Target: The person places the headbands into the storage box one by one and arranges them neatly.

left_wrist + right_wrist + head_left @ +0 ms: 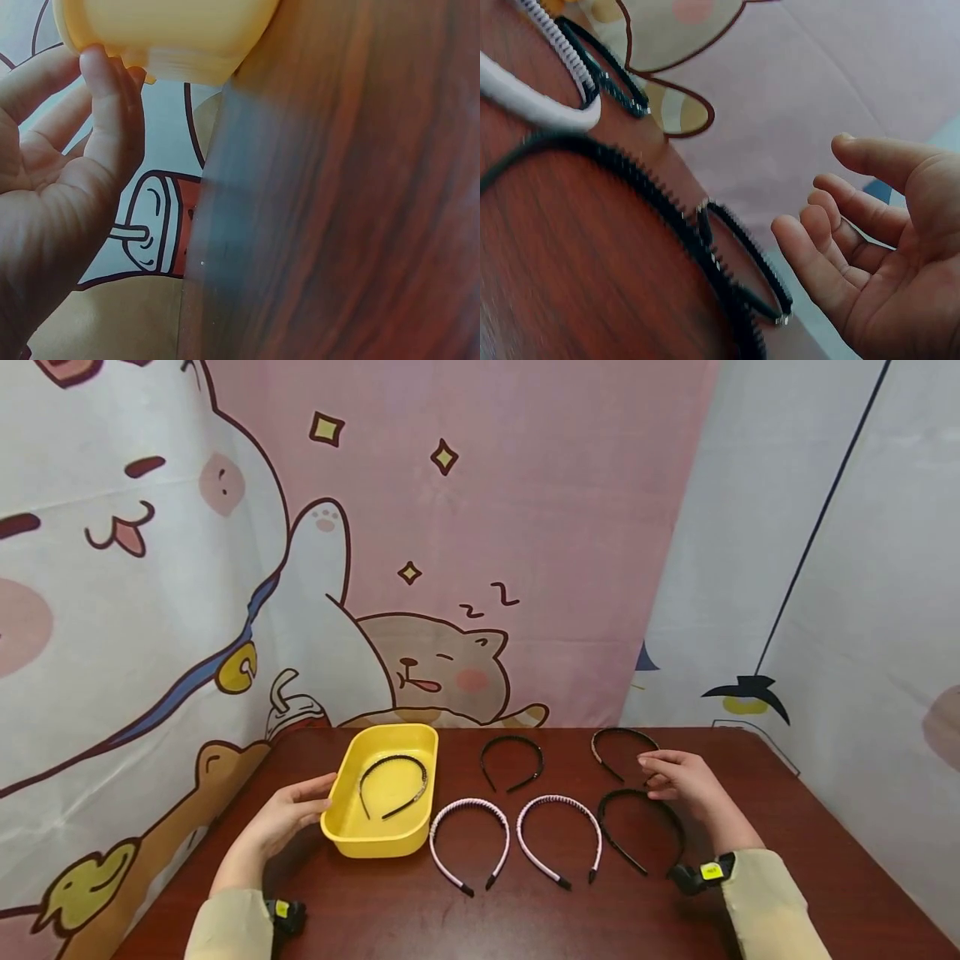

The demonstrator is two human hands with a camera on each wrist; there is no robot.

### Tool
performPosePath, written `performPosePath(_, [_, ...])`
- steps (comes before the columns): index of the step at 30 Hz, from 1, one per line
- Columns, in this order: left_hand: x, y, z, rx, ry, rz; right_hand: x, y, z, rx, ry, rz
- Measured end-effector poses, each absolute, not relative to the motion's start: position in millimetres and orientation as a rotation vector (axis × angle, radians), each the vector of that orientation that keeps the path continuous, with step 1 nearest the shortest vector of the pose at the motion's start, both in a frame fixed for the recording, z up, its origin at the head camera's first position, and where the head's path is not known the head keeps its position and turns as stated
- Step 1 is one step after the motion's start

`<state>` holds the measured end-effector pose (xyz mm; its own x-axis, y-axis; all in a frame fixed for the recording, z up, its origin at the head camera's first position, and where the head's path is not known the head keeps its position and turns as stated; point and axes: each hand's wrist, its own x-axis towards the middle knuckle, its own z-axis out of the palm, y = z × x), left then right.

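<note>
My left hand [281, 822] is at the left side of a yellow plastic tray [375, 847], its thumb and fingertips pinching the rim. Inside the tray lies a thin dark headband [424, 770] with a shiny section. Over on the right, my right hand [682, 781] hovers with loosely bent fingers and holds nothing, as the right wrist view confirms. Nearest to it are a black toothed headband [611, 837] and, farther back, a thin dark headband [600, 756] with a patterned side. Two pale pink wrapped headbands [507, 835] lie between the tray and the black one.
Another thin black headband [489, 743] lies at the back middle of the reddish-brown wooden table [480, 927]. A cartoon-printed cloth [555, 568] hangs behind and at both sides of it. Each wrist carries a small black camera.
</note>
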<state>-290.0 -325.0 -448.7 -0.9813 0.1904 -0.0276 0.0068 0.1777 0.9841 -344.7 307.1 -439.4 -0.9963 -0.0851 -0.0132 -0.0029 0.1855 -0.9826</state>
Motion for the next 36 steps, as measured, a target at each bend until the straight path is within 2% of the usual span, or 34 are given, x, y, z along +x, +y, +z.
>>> performPosePath(19, [-288.8, -324.5, -447.7, 0.209, 2.292, 1.930, -342.6, 357.7, -465.1, -0.081, 2.512, -1.670])
performPosePath(36, [-289.3, -323.7, -449.6, 0.209, 2.308, 1.933, -343.3, 351.3, -474.2, -0.168, 2.621, -1.410])
